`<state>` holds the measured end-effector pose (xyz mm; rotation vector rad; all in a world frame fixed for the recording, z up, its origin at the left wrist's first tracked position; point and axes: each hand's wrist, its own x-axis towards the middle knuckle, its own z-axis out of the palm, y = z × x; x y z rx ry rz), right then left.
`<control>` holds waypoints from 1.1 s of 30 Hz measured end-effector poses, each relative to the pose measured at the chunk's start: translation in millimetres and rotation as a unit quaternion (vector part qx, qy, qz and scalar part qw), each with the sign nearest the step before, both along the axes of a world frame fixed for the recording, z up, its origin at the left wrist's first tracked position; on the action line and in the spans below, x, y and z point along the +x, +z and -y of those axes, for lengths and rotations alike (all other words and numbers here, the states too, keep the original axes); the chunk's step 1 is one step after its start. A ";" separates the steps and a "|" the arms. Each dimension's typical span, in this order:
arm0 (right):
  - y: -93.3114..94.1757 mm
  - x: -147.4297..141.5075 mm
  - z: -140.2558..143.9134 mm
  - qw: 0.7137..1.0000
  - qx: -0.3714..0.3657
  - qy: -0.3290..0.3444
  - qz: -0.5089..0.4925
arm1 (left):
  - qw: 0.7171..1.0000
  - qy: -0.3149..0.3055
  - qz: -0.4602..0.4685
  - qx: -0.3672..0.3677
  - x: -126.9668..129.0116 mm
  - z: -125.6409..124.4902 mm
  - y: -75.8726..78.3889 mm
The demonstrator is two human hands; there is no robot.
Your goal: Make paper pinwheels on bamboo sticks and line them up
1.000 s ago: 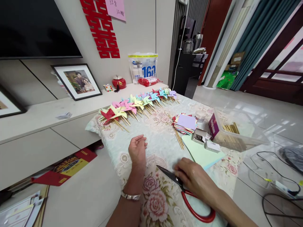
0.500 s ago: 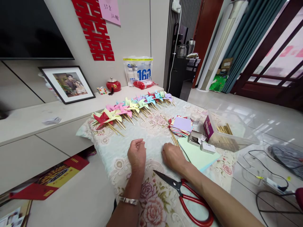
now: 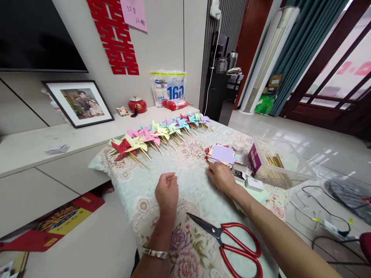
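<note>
1. Head view, the room: a living room with a low white cabinet (image 3: 43, 150) along the wall, a framed photo (image 3: 78, 102) on it, and beside it a table under a flowered cloth (image 3: 185, 247).
2. Head view, the table: a row of paper pinwheels (image 3: 158, 135) on sticks lies at the far edge. A stack of coloured paper squares (image 3: 222, 153) is in the middle right, with a small open box of pins (image 3: 239, 173) just beside it and a clear plastic tub (image 3: 285, 162) of sticks further right. The red-handled scissors (image 3: 232, 241) lie near the person, touched by no hand.
3. Head view, the hands: the left hand (image 3: 167, 191) rests on the cloth with fingers curled loosely, holding nothing. The right hand (image 3: 222, 177) reaches to the near edge of the paper stack; the fingers bend down onto it, but whether they pinch a sheet cannot be told.
4. Risk, as a judgement: the stack looks loose, so a pull could drag several squares, or the wrist may knock the pin box.
5. Against half a second ago: the right hand has moved forward from the cloth to the stack; the left hand and scissors stay in place.
</note>
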<state>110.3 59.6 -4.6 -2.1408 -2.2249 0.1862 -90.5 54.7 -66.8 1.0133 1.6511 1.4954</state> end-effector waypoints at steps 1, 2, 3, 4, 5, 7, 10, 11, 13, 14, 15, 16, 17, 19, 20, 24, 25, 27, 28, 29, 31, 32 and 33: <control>-2.0 -3.1 -2.3 1.000 -0.002 -0.005 0.005 | 1.000 0.000 0.000 0.000 0.1 0.1 0.3; -3.9 -6.3 -4.2 1.000 -0.006 -0.012 0.010 | 1.000 0.001 0.000 0.001 0.1 0.3 0.6; -5.5 -9.2 -5.8 1.000 -0.010 -0.019 0.016 | 1.000 0.001 0.000 0.001 0.3 0.4 0.8; -6.5 -11.8 -7.3 0.999 -0.016 -0.026 0.022 | 1.000 0.002 0.001 0.001 0.3 0.5 0.9; -7.1 -14.1 -8.7 0.999 -0.022 -0.032 0.027 | 1.000 0.002 0.001 0.002 0.4 0.5 0.9; -6.9 -18.0 -11.3 0.998 -0.034 -0.041 0.034 | 1.000 0.003 0.001 0.004 0.3 0.4 0.5; -4.9 -22.0 -14.6 0.997 -0.050 -0.040 0.036 | 1.000 0.001 0.001 0.009 0.1 0.1 -0.7; -4.2 -22.5 -15.4 0.997 -0.053 -0.037 0.036 | 1.000 0.000 0.001 0.009 0.1 0.1 -1.0; -2.1 -21.1 -15.8 0.997 -0.057 -0.027 0.034 | 1.000 -0.002 0.000 0.009 0.0 -0.1 -1.4; -0.6 -18.9 -15.4 0.998 -0.058 -0.020 0.033 | 1.000 -0.002 -0.001 0.008 0.0 -0.1 -1.6; 1.3 -15.9 -14.5 0.998 -0.058 -0.011 0.030 | 1.000 -0.003 -0.001 0.007 0.0 -0.1 -1.7; 3.7 -12.0 -13.0 0.998 -0.058 -0.001 0.026 | 1.000 -0.003 -0.002 0.006 0.0 -0.2 -1.7; 6.3 -7.6 -11.1 0.998 -0.058 0.010 0.020 | 1.000 -0.003 -0.002 0.005 0.0 -0.2 -1.8; 11.5 1.3 -5.7 0.998 -0.059 0.030 0.007 | 1.000 -0.003 -0.003 0.002 -0.1 -0.5 -1.9; 13.6 4.9 -2.5 0.998 -0.059 0.038 0.001 | 1.000 -0.003 -0.004 0.001 -0.2 -0.7 -2.0; 14.1 8.1 10.4 0.997 -0.056 0.058 -0.009 | 1.000 -0.004 -0.005 -0.003 -0.3 -1.4 -2.5; 12.4 6.4 12.6 0.997 -0.055 0.061 -0.008 | 1.000 -0.004 -0.006 -0.004 -0.2 -1.4 -2.5; 7.7 1.5 15.1 0.997 -0.050 0.065 -0.006 | 1.000 -0.005 -0.007 -0.004 -0.1 -1.1 -2.1; 5.1 -1.1 15.5 0.997 -0.048 0.065 -0.003 | 1.000 -0.005 -0.008 -0.003 0.0 -0.7 -1.7; 2.4 -3.5 15.3 0.997 -0.046 0.064 0.000 | 1.000 -0.006 -0.009 -0.003 0.0 -0.3 -1.2; -2.5 -7.3 14.0 0.997 -0.045 0.059 0.010 | 1.000 -0.008 -0.010 -0.002 -0.2 0.5 0.0; -4.5 -8.7 13.1 0.997 -0.045 0.056 0.016 | 1.000 -0.009 -0.010 -0.002 -0.4 0.8 0.5; -6.2 -10.0 12.0 0.997 -0.046 0.054 0.021 | 1.000 -0.011 -0.010 -0.003 -0.8 0.9 0.7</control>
